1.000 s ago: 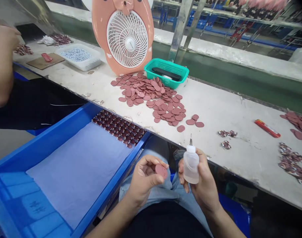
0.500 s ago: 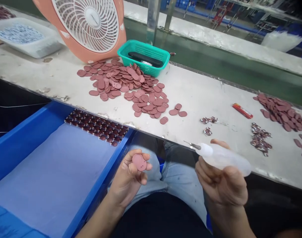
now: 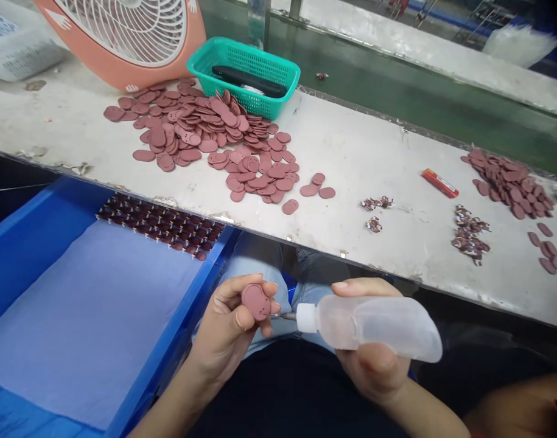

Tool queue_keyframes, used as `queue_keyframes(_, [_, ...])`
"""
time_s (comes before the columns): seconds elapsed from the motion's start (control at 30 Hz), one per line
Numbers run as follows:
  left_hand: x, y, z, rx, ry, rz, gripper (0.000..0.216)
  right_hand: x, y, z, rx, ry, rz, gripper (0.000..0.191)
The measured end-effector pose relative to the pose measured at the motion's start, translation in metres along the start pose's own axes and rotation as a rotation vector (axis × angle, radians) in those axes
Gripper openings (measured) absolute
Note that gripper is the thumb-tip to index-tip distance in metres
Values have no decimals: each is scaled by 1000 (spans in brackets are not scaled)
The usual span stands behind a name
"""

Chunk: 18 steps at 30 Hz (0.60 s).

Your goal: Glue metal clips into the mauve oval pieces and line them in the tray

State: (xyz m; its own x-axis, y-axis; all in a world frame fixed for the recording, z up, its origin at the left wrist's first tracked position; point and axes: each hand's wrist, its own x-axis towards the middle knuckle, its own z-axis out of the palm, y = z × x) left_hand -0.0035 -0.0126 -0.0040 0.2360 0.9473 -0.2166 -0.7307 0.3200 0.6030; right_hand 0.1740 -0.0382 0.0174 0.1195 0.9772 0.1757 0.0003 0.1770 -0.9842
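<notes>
**Left hand** (image 3: 227,319): fingers closed, gripping one oval rubbery disc (image 3: 256,302), dull pink-red, pinched upright between thumb and fingertips. This disc sits just beside the bottle's tip.

**Right hand** (image 3: 372,359): fingers closed around a translucent plastic squeeze bottle (image 3: 369,328), held on its side, white cap toward the left fingers. A thin metal nozzle (image 3: 287,316) runs from the cap to the lower edge of the disc; whether it touches the disc is too small to tell.

**Below the fingers:** a pair of jeans (image 3: 260,261) on the person's lap.

**Left of the fingers:** a blue plastic tray (image 3: 168,359) lined with a pale blue sheet (image 3: 91,322). Rows of small dark red pieces (image 3: 162,224) lie along its far end, near the bench edge.

**Ahead of the fingers, on the bench** (image 3: 374,164): a large loose pile of matching discs (image 3: 214,137), a few strays at its near right edge. Behind it stand a teal plastic basket (image 3: 278,91) holding a black handled object (image 3: 248,81) and a pink desk fan (image 3: 123,67).

**Ahead and to the right of the fingers, on the bench:** a red lighter (image 3: 439,183), small patterned scraps (image 3: 470,237), and a second pile of discs (image 3: 509,185).
</notes>
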Motion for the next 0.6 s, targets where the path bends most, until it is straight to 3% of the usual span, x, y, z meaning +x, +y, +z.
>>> queue_keyframes(0.1, [0, -1, 0, 4, 3, -3, 32, 5, -5, 3, 13, -33, -15, 36])
queue_keyframes(0.43, [-1, -1, -3, 19, 28, 3, 33, 8, -11, 4, -60, -42, 69, 42])
queue_keyframes(0.6, [-2, 0, -4, 13, 23, -8, 34, 4, -10, 3, -104, -52, 22, 40])
